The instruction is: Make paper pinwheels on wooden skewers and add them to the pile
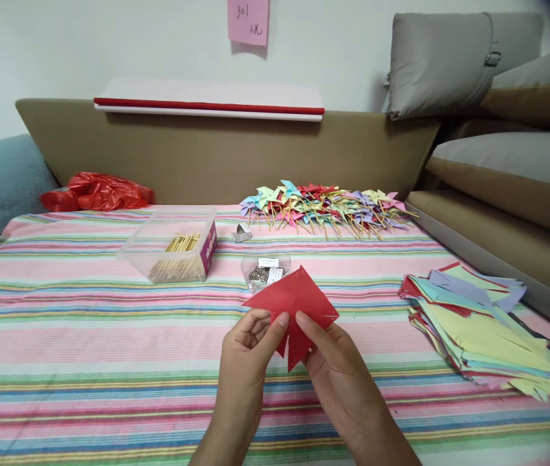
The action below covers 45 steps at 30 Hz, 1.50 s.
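Observation:
A red paper square, cut and partly folded, is held up over the striped cloth. My left hand pinches its lower left edge between thumb and fingers. Against the paper's lower right part, my right hand is closed, its forefinger pressed to the sheet. Just behind the paper stands a small clear tub of metal pins.
A clear plastic box with wooden sticks sits left of centre. A heap of finished coloured paper pinwheels lies at the back. A stack of coloured paper sheets lies on the right. A red plastic bag is far left. Sofa cushions border the right side.

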### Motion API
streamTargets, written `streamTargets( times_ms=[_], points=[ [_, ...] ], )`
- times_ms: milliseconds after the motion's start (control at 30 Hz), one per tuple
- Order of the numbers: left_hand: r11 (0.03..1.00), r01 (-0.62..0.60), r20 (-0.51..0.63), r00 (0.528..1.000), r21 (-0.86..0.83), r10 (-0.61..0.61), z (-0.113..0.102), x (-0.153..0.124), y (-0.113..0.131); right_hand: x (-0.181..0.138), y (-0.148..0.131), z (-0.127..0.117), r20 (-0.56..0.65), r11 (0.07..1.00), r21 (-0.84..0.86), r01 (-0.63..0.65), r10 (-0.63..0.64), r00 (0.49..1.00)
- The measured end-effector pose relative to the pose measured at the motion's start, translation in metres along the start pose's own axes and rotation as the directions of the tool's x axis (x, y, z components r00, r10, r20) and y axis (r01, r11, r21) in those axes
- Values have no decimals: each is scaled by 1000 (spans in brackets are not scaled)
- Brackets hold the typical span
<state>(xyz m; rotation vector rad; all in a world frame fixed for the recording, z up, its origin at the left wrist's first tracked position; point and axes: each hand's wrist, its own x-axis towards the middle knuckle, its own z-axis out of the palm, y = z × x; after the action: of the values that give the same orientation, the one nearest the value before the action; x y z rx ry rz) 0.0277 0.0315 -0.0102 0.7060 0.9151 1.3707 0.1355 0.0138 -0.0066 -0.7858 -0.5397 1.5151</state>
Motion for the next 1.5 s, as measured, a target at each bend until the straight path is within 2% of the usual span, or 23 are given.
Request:
streamTargets(
  times_ms=[133,333,400,467,500,533,600,667,700,733,800,967,1267,1400,1500],
  points=[
    [998,32,-1,999,53,-32,-2,0,2,2,2,-3,-39,999,-36,-12,10,999],
    [997,78,-47,996,-25,-79,-6,3,1,5,3,-5,-37,976,-219,-13,4,999],
    [995,84,-61,994,-60,-88,-8,6,1,6,1,-9,-49,957,-290,24,-40,998],
    [992,79,-85,992,-102,-88,-10,8,3,6,-2,-16,-52,906,-404,124,-158,986],
    [990,72,-100,991,-118,-84,-11,9,4,6,-4,-20,-21,845,-494,205,-247,969],
    [990,61,-114,991,-129,-76,-12,9,5,6,-5,-24,48,742,-599,301,-342,938],
    [989,44,-130,990,-144,-63,-13,10,6,5,-8,-31,288,413,-769,488,-457,841],
    [987,30,-134,990,-155,-51,-14,11,8,3,-10,-36,507,79,-801,594,-436,743],
    [987,24,-134,990,-159,-46,-14,11,8,2,-11,-37,571,-24,-786,618,-410,711],
    [987,19,-134,990,-158,-41,-14,11,9,2,-11,-37,609,-83,-769,634,-396,687],
    [990,9,-132,991,-143,-28,-14,10,9,1,-11,-35,644,-126,-742,659,-405,648],
    [997,8,-104,994,-73,-16,-12,8,9,3,-10,-30,679,-148,-700,698,-440,588],
    [999,29,-62,998,-42,-32,-11,7,9,2,-12,-32,714,-201,-684,701,-378,589],
    [996,53,-48,997,-77,-57,-11,8,8,3,-9,-33,734,-273,-674,687,-357,578],
    [994,66,-31,997,-85,-69,-12,7,7,5,-7,-33,761,-344,-647,680,-358,542]
  ],
)
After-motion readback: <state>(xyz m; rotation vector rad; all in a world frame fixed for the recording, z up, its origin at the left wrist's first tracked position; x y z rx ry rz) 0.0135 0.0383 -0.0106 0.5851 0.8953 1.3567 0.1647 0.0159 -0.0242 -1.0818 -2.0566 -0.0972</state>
